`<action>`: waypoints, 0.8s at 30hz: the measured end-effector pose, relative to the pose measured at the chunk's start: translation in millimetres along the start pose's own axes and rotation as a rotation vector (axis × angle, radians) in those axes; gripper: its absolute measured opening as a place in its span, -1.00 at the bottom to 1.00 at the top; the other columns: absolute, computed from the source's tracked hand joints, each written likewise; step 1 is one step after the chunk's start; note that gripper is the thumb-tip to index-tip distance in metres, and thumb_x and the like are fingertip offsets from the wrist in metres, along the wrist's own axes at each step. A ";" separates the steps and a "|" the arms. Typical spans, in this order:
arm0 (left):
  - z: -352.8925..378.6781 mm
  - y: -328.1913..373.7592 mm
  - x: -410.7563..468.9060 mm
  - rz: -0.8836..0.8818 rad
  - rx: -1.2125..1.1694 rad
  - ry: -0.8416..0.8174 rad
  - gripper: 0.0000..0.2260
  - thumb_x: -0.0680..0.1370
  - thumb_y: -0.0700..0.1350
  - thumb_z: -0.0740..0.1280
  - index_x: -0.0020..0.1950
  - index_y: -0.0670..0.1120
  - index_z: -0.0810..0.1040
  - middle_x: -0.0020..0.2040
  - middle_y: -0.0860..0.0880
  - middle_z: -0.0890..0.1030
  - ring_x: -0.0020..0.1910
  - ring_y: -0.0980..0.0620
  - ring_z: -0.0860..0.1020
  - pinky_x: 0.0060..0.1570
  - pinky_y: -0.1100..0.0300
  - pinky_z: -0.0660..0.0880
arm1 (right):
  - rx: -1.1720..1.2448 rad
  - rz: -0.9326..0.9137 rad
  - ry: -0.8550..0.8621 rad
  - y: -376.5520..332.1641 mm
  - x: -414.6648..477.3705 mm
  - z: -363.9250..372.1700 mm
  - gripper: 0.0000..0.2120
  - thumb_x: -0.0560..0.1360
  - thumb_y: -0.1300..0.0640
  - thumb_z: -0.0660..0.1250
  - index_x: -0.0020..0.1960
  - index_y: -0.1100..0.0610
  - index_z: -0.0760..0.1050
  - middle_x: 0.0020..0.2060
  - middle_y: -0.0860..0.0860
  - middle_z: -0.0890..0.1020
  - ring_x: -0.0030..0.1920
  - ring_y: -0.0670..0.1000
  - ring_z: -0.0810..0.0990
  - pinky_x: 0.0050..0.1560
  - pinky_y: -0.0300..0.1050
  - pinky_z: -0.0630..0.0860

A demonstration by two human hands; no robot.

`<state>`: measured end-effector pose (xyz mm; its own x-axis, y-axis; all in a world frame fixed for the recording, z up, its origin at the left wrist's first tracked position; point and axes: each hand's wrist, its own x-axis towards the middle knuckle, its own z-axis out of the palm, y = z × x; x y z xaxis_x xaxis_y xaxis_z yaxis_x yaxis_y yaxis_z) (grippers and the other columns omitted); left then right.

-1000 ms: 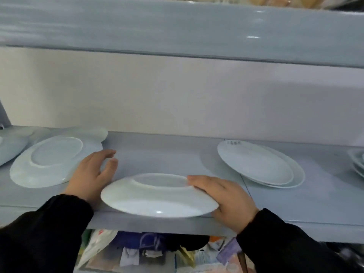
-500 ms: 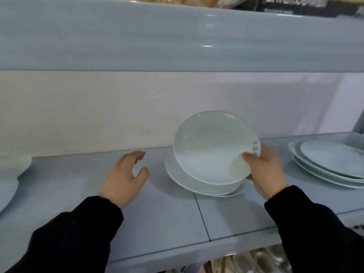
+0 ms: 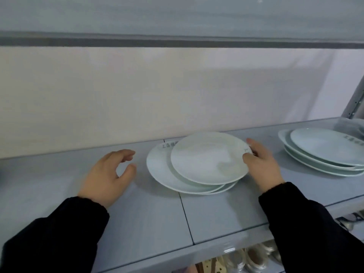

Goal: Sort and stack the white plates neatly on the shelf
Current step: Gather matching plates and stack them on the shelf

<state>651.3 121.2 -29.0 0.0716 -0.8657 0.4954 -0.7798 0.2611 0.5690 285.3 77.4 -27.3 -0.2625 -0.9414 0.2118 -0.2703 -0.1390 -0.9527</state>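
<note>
Grey shelf [image 3: 149, 217], pale back wall | right hand [image 3: 262, 166] grips right rim of top white plate [image 3: 208, 157], set offset on middle stack [image 3: 167, 174] near back edge | left hand [image 3: 107, 174] spread, empty, just beside | second stack [image 3: 323, 154] at right end.

bare shelf [image 3: 137, 217] left of centre plate stack [image 3: 157, 168], second stack [image 3: 323, 152] blocking right
</note>
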 end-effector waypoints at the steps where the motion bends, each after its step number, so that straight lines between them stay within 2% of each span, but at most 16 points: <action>1: -0.3 -1.4 -0.4 0.000 -0.003 -0.006 -0.58 0.42 0.21 0.17 0.21 0.13 0.54 0.08 0.20 0.57 0.11 0.18 0.52 0.15 0.12 0.46 | -0.009 -0.010 0.012 0.0 -0.4 0.3 -0.55 0.49 0.24 0.24 0.32 -0.09 0.43 0.01 -0.31 0.52 0.08 -0.14 0.53 0.04 -0.26 0.39; 3: -1.4 -3.6 -0.2 -0.005 -0.011 -0.006 -0.56 0.41 0.22 0.15 0.20 0.12 0.54 0.07 0.19 0.58 0.10 0.17 0.53 0.13 0.13 0.47 | -0.021 -0.030 0.042 -0.3 -1.0 1.1 -0.58 0.47 0.22 0.25 0.26 -0.11 0.46 0.01 -0.32 0.53 0.07 -0.17 0.54 0.08 -0.22 0.43; 5: -2.2 -5.0 0.3 0.001 -0.026 -0.003 -0.57 0.40 0.21 0.16 0.20 0.12 0.55 0.07 0.18 0.59 0.09 0.17 0.54 0.12 0.15 0.46 | -0.023 -0.037 0.060 0.1 -0.8 2.9 -0.62 0.46 0.20 0.26 0.23 -0.10 0.48 0.05 -0.23 0.58 0.10 -0.11 0.55 0.11 -0.16 0.43; 8: -3.1 -7.6 1.6 0.008 -0.036 -0.006 -0.59 0.41 0.19 0.18 0.19 0.11 0.55 0.06 0.18 0.59 0.08 0.17 0.54 0.11 0.18 0.44 | -0.017 -0.058 0.079 2.7 0.8 3.7 -0.62 0.50 0.17 0.25 0.31 0.00 0.48 0.18 -0.07 0.58 0.17 -0.06 0.54 0.06 -0.20 0.40; 12: -4.4 -13.7 0.2 0.005 -0.035 -0.007 -0.62 0.41 0.21 0.17 0.16 0.16 0.53 0.05 0.18 0.59 0.07 0.16 0.54 0.11 0.17 0.44 | -0.058 -0.106 0.064 3.2 -1.6 4.0 -0.57 0.51 0.07 0.27 0.37 -0.04 0.44 0.26 -0.01 0.51 0.22 -0.06 0.49 0.11 -0.19 0.38; 16: -9.3 -19.4 -1.3 -0.049 0.001 0.005 -0.65 0.40 0.20 0.17 0.13 0.18 0.53 0.04 0.17 0.60 0.05 0.13 0.54 0.09 0.15 0.45 | -0.216 -0.250 0.044 0.4 -8.0 3.6 -0.55 0.50 0.06 0.31 0.39 0.04 0.43 0.33 -0.03 0.45 0.20 -0.18 0.39 0.11 -0.51 0.26; 17: -11.4 -21.2 -2.0 -0.060 0.022 0.017 -0.64 0.40 0.20 0.17 0.12 0.17 0.55 0.04 0.16 0.61 0.05 0.12 0.54 0.10 0.12 0.46 | -0.260 -0.296 0.034 0.1 -9.7 4.0 -0.54 0.49 0.02 0.31 0.38 0.02 0.44 0.35 -0.03 0.44 0.24 -0.18 0.38 0.17 -0.51 0.23; 19: -15.3 -25.0 -3.2 -0.089 0.067 0.044 -0.60 0.39 0.24 0.14 0.10 0.16 0.58 0.05 0.15 0.61 0.05 0.10 0.55 0.12 0.06 0.48 | -0.347 -0.397 0.010 -1.6 -12.9 5.0 -0.52 0.43 -0.12 0.25 0.32 -0.02 0.50 0.36 -0.05 0.45 0.35 -0.09 0.37 0.32 -0.26 0.29; 21: -17.6 -29.0 -1.8 -0.114 0.102 0.057 -0.58 0.38 0.25 0.12 0.07 0.15 0.60 0.05 0.14 0.60 0.03 0.09 0.55 0.11 0.05 0.48 | -0.413 -0.515 0.000 -4.1 -14.3 6.5 -0.53 0.42 -0.15 0.21 0.25 0.00 0.57 0.30 -0.02 0.52 0.37 -0.02 0.40 0.36 -0.05 0.34; 24: -17.3 -29.5 -3.9 -0.139 0.135 0.057 -0.62 0.38 0.23 0.14 0.06 0.15 0.60 0.03 0.11 0.61 0.02 0.05 0.57 0.09 0.07 0.48 | -0.436 -0.624 -0.023 -7.6 -20.2 12.7 -0.57 0.42 -0.12 0.24 0.18 0.04 0.62 0.24 0.01 0.58 0.34 0.02 0.44 0.34 -0.05 0.36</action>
<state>684.8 124.3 -36.4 0.2167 -0.8629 0.4565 -0.8357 0.0778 0.5437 304.5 93.5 -27.1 0.0768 -0.7349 0.6738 -0.7052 -0.5178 -0.4844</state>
